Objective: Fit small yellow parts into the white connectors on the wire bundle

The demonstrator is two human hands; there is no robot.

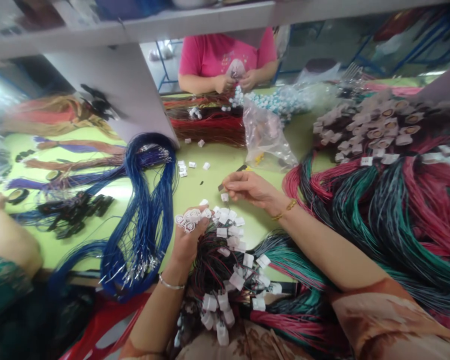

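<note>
My left hand point(190, 235) is wrapped round a few white connectors point(189, 220) with round faces, close to the table edge. My right hand point(249, 190), to the right and a little farther off, pinches a small dark flat piece point(221, 188) between thumb and fingertips. A single white connector point(224, 197) shows just under those fingertips; whether they touch it I cannot tell. Between my forearms lies a bundle of dark wires point(210, 257) with many white connectors point(237, 280) on their ends, some hanging over the table edge.
Blue wires point(135, 200) lie on the left, beside black connectors point(75, 212). Red, black and green wires point(360, 210) fill the right. Several small white connectors point(182, 169) and a clear plastic bag point(266, 132) lie ahead. A co-worker in pink point(206, 60) sits opposite; another person's arm point(11, 235) is at left.
</note>
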